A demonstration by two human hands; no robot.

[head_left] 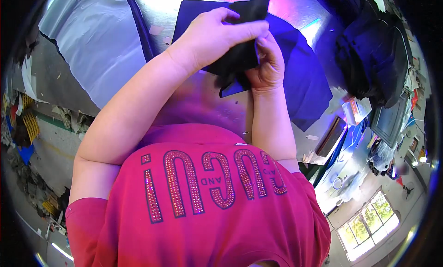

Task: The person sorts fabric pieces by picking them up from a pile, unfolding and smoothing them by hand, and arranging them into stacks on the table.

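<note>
Black cloth (237, 57) is gripped by both hands, lifted over the tabletop (161, 6) in front of the chest. It is pinched by the left hand (214, 34) from above, one long finger laid across its face; the right edge is clasped by the right hand (268, 64), thumb up, close to the left fingertip. Far-side fingers are hidden by the cloth, so the full grip can't be confirmed. A corner is left sticking up above the hands, and a loose flap is hung below, so a fold could be set crooked if either pinch is slackened. Edges could be misaligned too, since part of the lower edge is blurred and the layers can't be counted. Beneath and right, a dark blue sheet (307, 82) is spread flat; it could be dragged or creased if it were snagged by the hanging flap or brushed by the right forearm. Dark on dark, the wrong layer could easily be picked up. Further left, a pale sheet (94, 41) is laid; at far right, a dark heap (364, 50) is piled, with a white box (356, 111) placed nearer the body.
</note>
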